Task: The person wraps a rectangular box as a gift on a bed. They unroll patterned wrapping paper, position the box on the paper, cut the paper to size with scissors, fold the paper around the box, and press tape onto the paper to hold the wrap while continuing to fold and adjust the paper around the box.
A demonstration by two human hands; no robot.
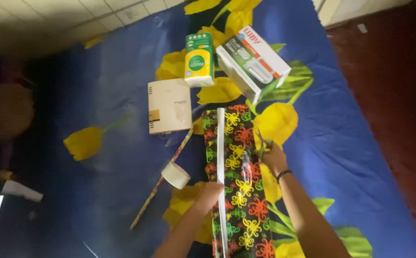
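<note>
A sheet of black wrapping paper (239, 157) with orange, yellow and green flower prints lies on a blue cloth with big yellow flowers. Its white underside shows as a folded strip (220, 157) down the middle. My left hand (209, 193) presses down on the paper's left edge beside that strip. My right hand (272, 155) is closed on a pair of scissors (263, 145) at the paper's right edge. A black band sits on that wrist.
A roll of clear tape (175, 175) and a thin rolled stick (162, 179) lie left of the paper. Farther off are a beige flat box (169, 106), a green-and-yellow packet (198, 59) and a white-and-green carton (252, 62). Red floor (394, 95) lies to the right.
</note>
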